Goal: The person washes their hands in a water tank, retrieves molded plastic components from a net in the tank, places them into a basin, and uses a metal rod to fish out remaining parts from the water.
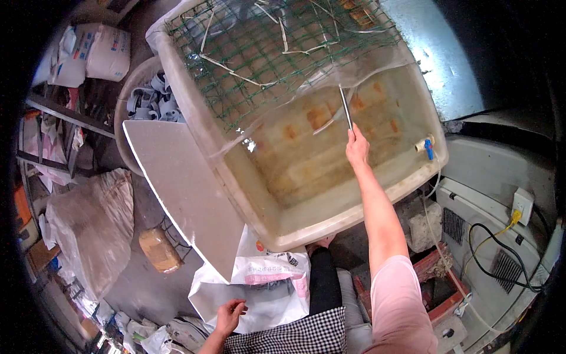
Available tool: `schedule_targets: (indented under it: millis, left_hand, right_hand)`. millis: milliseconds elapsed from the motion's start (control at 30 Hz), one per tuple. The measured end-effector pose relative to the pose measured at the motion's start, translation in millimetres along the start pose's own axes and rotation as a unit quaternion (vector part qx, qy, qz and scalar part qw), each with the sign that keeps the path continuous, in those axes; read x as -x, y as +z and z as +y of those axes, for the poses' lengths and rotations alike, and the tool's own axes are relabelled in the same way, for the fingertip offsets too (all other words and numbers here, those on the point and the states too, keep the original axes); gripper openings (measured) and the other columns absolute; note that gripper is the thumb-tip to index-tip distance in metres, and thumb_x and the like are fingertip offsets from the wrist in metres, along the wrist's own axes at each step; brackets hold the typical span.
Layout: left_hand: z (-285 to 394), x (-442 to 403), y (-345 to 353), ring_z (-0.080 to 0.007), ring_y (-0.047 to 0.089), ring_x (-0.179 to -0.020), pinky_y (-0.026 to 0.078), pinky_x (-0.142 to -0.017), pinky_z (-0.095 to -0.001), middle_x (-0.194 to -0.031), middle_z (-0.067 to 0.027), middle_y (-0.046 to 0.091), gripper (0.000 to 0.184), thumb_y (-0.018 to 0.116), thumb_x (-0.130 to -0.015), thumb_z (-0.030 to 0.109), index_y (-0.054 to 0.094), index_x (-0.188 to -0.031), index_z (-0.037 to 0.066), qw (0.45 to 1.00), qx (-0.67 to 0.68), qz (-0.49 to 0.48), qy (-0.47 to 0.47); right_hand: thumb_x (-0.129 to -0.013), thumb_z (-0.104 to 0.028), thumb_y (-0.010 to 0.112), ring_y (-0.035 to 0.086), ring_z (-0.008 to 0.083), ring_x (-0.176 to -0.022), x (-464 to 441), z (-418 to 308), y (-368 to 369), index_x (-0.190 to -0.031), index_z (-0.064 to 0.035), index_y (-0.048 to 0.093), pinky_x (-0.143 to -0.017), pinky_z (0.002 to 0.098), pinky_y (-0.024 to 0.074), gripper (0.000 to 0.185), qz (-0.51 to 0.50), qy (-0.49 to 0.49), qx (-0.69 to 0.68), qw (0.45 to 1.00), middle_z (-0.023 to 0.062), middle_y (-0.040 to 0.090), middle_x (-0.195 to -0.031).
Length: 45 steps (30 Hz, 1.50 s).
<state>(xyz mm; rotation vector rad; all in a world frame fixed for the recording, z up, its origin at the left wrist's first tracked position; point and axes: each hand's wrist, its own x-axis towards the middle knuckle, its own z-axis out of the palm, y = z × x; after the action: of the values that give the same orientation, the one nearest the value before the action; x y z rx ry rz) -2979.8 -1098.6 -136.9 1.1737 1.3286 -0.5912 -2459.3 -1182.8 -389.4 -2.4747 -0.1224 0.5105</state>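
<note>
My right hand is closed around the end of a thin, shiny metal rod and reaches over a large beige plastic tub. The rod points away from me, its far end by the edge of a clear plastic sheet; what it joins there I cannot make out. Shallow cloudy water with rusty-brown patches fills the tub's near part. Green wire mesh with white strips covers the far part. My left hand holds nothing, its fingers loosely bent, beside a white printed plastic sack.
A grey board leans along the tub's left side, near a round bin of grey pieces. A blue-handled valve sits at the tub's right wall. Cables and a red frame lie right. White sacks stand far left.
</note>
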Motion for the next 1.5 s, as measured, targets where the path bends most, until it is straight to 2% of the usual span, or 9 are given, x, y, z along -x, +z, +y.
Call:
schedule_targets:
  millis: [100, 167, 367, 400, 533, 700, 800, 1233, 1500]
  left_hand:
    - [4, 0, -1, -0.017, 0.061, -0.073, 0.05, -0.064, -0.0272, -0.08, -0.0125, 0.062, 0.02, 0.05, -0.086, 0.01, 0.056, -0.097, -0.005, 1.0, 0.006, 0.006, -0.001]
    - [2, 0, -2, -0.0171, 0.061, -0.073, 0.05, -0.064, -0.0274, -0.08, -0.0125, 0.062, 0.02, 0.05, -0.085, 0.01, 0.056, -0.097, -0.005, 1.0, 0.011, 0.003, -0.002]
    - [5, 0, 1, -0.0166, 0.061, -0.073, 0.05, -0.064, -0.0274, -0.08, -0.0124, 0.062, 0.019, 0.05, -0.085, 0.009, 0.056, -0.097, -0.004, 1.0, -0.016, 0.013, -0.001]
    - [4, -1, 2, -0.0166, 0.061, -0.073, 0.05, -0.064, -0.0274, -0.08, -0.0124, 0.062, 0.019, 0.05, -0.085, 0.009, 0.056, -0.097, -0.004, 1.0, -0.017, 0.014, -0.001]
    - [-7, -3, 4, -0.0164, 0.061, -0.073, 0.05, -0.064, -0.027, -0.079, -0.0125, 0.063, 0.019, 0.051, -0.085, 0.011, 0.057, -0.096, -0.004, 1.0, -0.018, 0.007, -0.004]
    - [0, -5, 9, -0.0163, 0.061, -0.074, 0.05, -0.064, -0.0269, -0.08, -0.012, 0.063, 0.02, 0.051, -0.085, 0.012, 0.057, -0.096, -0.004, 1.0, -0.023, 0.005, -0.01]
    - [4, -7, 12, -0.0162, 0.061, -0.074, 0.05, -0.064, -0.0271, -0.08, -0.0115, 0.063, 0.02, 0.052, -0.085, 0.012, 0.058, -0.095, -0.004, 0.999, -0.035, -0.001, 0.0]
    - [2, -10, 12, -0.0164, 0.061, -0.074, 0.05, -0.065, -0.0272, -0.081, -0.012, 0.062, 0.02, 0.05, -0.086, 0.012, 0.056, -0.096, -0.004, 1.0, -0.026, -0.003, -0.005]
    - [0, -9, 15, -0.0168, 0.061, -0.075, 0.051, -0.065, -0.0275, -0.081, -0.0124, 0.062, 0.02, 0.051, -0.085, 0.012, 0.056, -0.097, -0.004, 1.0, -0.02, -0.007, 0.0]
  right_hand:
    - [-0.087, -0.026, 0.047, 0.056, 0.0345, -0.09, -5, 2, 1, -0.116, -0.0117, 0.052, -0.075, 0.0366, 0.0445, 0.033, -0.006, 0.019, -0.037, 0.999, 0.0202, 0.058, -0.096]
    - [-0.086, -0.024, 0.049, 0.059, 0.0267, -0.072, -28, 20, 19, -0.114, -0.0046, 0.052, -0.066, 0.033, 0.045, 0.034, 0.114, -0.171, -0.107, 0.973, 0.0161, 0.062, -0.083]
    - [-0.085, -0.023, 0.054, 0.04, 0.0065, -0.052, -62, 18, 32, -0.114, -0.002, 0.052, -0.05, 0.0221, 0.0371, 0.036, 0.059, -0.079, -0.209, 0.973, -0.0005, 0.048, -0.062]
    - [-0.085, -0.024, 0.052, 0.06, 0.0247, -0.08, -61, 16, 27, -0.11, -0.0011, 0.054, -0.071, 0.0287, 0.0442, 0.034, 0.014, -0.017, -0.196, 0.98, 0.0194, 0.061, -0.091]
    - [-0.085, -0.023, 0.053, 0.041, 0.0077, -0.052, -61, 27, 29, -0.113, -0.0024, 0.053, -0.05, 0.023, 0.0373, 0.035, 0.042, -0.099, -0.178, 0.978, 0.0002, 0.05, -0.062]
    - [-0.085, -0.023, 0.053, 0.061, 0.0217, -0.079, -55, 34, 16, -0.112, -0.0053, 0.054, -0.07, 0.0298, 0.0456, 0.033, 0.072, -0.173, -0.136, 0.973, 0.0165, 0.062, -0.09]
    - [-0.085, -0.024, 0.052, 0.057, 0.0294, -0.094, -48, 15, -5, -0.111, -0.0079, 0.054, -0.078, 0.0331, 0.0447, 0.031, -0.017, -0.099, -0.069, 0.993, 0.0189, 0.057, -0.101]
    - [-0.086, -0.025, 0.048, 0.056, 0.0345, -0.091, -55, -9, 8, -0.11, -0.0021, 0.054, -0.076, 0.0364, 0.044, 0.034, 0.019, -0.088, -0.082, 0.993, 0.0207, 0.058, -0.097]
    - [-0.086, -0.027, 0.047, 0.054, 0.0381, -0.089, -52, -13, -2, -0.112, -0.0093, 0.054, -0.074, 0.0412, 0.0438, 0.032, 0.03, -0.087, -0.064, 0.994, 0.0213, 0.057, -0.095]
